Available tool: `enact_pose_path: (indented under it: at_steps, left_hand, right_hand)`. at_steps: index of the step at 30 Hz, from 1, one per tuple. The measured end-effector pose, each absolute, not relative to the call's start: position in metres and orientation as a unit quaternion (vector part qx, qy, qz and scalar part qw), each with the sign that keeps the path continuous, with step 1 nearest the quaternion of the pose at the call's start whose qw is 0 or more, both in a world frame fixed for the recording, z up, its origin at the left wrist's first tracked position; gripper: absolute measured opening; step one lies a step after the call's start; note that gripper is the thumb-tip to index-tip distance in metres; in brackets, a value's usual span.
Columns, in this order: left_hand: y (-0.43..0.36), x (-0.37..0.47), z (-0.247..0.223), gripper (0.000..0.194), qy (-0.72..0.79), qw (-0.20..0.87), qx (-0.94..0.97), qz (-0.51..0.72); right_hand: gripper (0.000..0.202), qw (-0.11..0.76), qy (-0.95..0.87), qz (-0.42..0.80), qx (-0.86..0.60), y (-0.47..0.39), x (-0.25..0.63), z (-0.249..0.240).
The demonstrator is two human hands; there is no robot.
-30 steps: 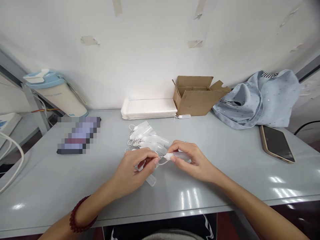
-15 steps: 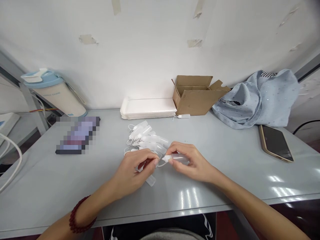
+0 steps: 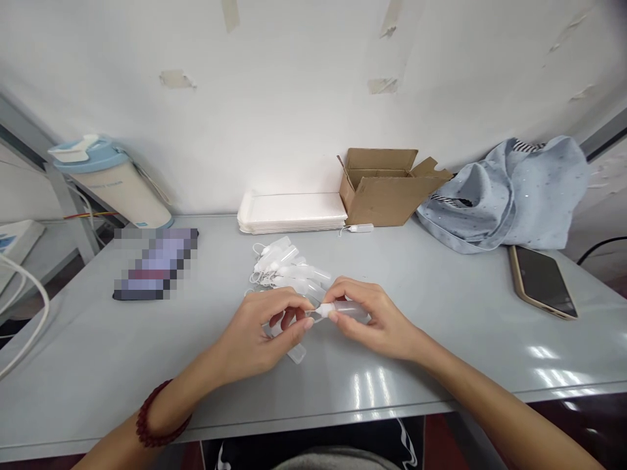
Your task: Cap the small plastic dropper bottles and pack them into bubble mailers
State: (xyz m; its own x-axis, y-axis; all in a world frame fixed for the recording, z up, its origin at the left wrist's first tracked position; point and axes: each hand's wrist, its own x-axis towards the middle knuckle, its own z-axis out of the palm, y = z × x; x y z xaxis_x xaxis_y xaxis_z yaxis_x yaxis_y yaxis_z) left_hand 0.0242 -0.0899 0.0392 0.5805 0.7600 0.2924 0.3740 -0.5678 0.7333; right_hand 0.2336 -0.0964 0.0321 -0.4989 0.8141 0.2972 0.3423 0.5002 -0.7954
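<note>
My right hand (image 3: 375, 316) pinches a small translucent squeeze bottle (image 3: 350, 311) by its white neck, the narrow tip pointing left. Close to that tip is my left hand (image 3: 274, 329); its thumb and index fingertip stand slightly apart, with the other fingers curled behind. A thin loop hangs under the bottle's tip, partly covered by the fingers. Beyond both hands lies a pile of similar bottles (image 3: 294, 267) with white cord-like loops. Another bottle (image 3: 296, 353) pokes out below my left hand, its other end hidden.
Against the wall are a stack of white trays or sleeves (image 3: 294, 212), an open cardboard box (image 3: 382, 200) and one more bottle (image 3: 361, 228). A tumbler (image 3: 122, 192) and a blurred phone (image 3: 157, 264) are on the left. To the right lie a blue cloth bag (image 3: 514, 196) and another phone (image 3: 543, 281).
My left thumb and index fingertip have parted slightly at the bottle's tip. My right hand keeps its grip on the bottle, almost unmoved.
</note>
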Motion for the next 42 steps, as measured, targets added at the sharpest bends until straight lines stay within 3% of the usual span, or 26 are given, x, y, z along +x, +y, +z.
enact_pose_path:
  at_steps: [13,32,38,42]
  left_hand:
    - [-0.0869,0.0197,0.0412,0.017,0.396,0.332,0.780,0.353]
    - [-0.0892,0.0229,0.0378,0.020,0.397,0.402,0.752,0.339]
    - [-0.0843,0.0172,0.0400,0.036,0.430,0.460,0.687,0.364]
    - [-0.0830,0.0162,0.0407,0.028,0.436,0.463,0.680,0.364]
  right_hand:
    - [0.017,0.369,-0.751,0.352,-0.420,-0.0939,0.2368,0.0307]
    - [0.012,0.406,-0.769,0.312,-0.382,-0.0945,0.2351,0.0230]
    - [0.013,0.411,-0.751,0.347,-0.383,-0.0936,0.2371,0.0269]
    - [0.013,0.417,-0.741,0.350,-0.394,-0.0926,0.2388,0.0278]
